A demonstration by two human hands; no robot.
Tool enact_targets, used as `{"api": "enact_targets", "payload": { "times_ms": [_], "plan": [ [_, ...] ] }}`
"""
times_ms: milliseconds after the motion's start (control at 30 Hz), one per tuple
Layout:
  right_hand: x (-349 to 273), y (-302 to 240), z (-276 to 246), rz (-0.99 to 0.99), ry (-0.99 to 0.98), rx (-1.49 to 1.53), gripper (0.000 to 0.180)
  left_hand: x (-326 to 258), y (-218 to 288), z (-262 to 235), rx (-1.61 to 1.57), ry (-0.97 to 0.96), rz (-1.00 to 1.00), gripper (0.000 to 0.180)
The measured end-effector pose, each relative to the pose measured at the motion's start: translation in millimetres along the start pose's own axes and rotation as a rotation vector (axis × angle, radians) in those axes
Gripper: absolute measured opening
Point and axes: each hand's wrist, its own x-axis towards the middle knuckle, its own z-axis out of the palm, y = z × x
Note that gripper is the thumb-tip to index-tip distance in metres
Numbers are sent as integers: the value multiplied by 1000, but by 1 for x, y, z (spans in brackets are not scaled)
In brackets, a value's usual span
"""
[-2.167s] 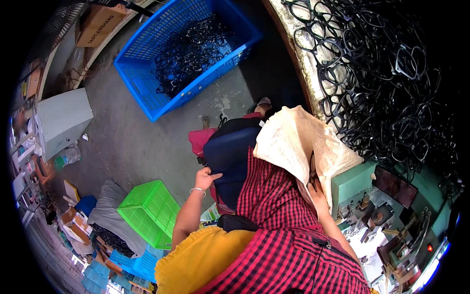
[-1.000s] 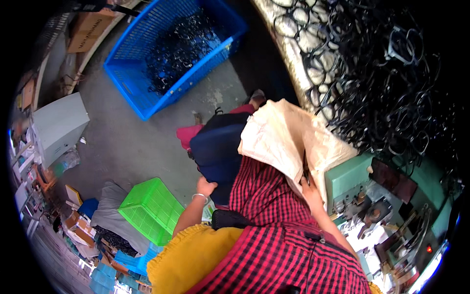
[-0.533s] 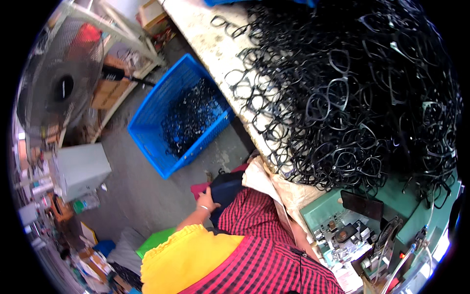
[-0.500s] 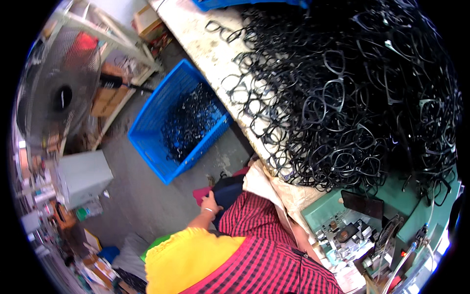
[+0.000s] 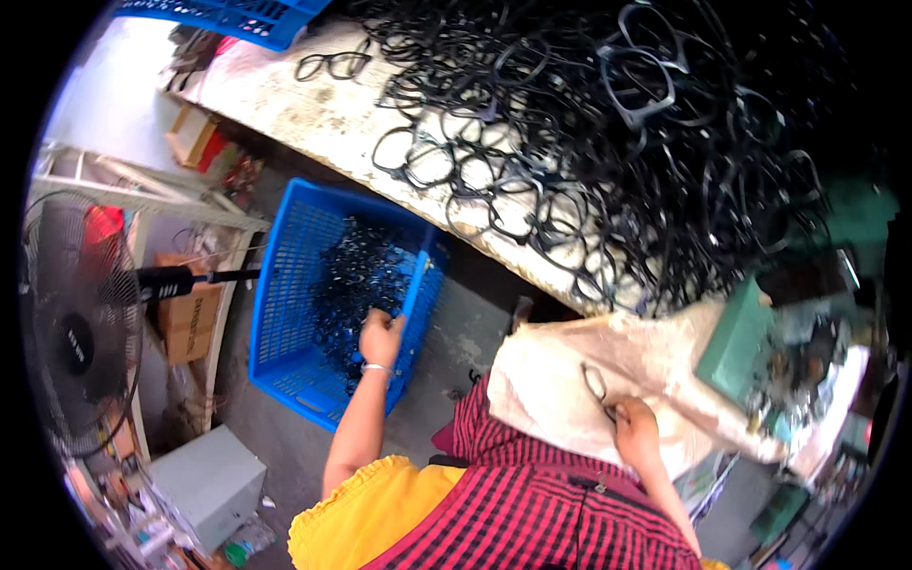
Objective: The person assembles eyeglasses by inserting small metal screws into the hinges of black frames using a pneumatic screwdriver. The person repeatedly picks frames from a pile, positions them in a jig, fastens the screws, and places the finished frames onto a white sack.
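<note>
Mostly, the right hand [image 5: 635, 429] covered what it held: its fingers were pinched on a dark spectacle frame [image 5: 595, 382], one rim of which showed above the cream cloth [image 5: 541, 370] across the person's lap, the rest being hidden by the fingers. The left hand [image 5: 380, 342] reached into the blue basket [image 5: 269, 313], its fingertips lost among small dark pieces [image 5: 351, 261], so whether they gripped anything could not be told. On the pale table [image 5: 313, 104], a heap of black frames [image 5: 570, 142] tangled too thickly to separate, sinking into darkness at the upper right. Another blue basket [image 5: 261, 21] was cut off by the top edge, and blur hid the details of the green machine [image 5: 727, 342] at the right.
</note>
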Motion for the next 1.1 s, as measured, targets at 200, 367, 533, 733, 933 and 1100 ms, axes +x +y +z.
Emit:
{"api": "enact_targets", "payload": {
  "times_ms": [200, 367, 533, 733, 933, 1100],
  "plan": [
    [-12, -35, -37, 96, -96, 65, 32, 38, -75, 120, 380, -187, -152, 35],
    [-18, -38, -7, -20, 75, 11, 32, 26, -43, 120, 454, -306, -16, 22],
    [-30, -32, 1, -77, 154, 30, 38, 11, 16, 170, 449, -361, 200, 22],
    [-59, -1, -2, 47, 298, 99, 44, -5, 76, 131, -89, -692, 315, 24],
    [-121, -10, -43, -43, 541, 693, 47, -149, 202, -183, -476, -1198, 705, 65],
    [-133, -17, -55, -247, 765, 49, 24, -321, 320, -93, -389, -1196, 985, 26]
  ]
}}
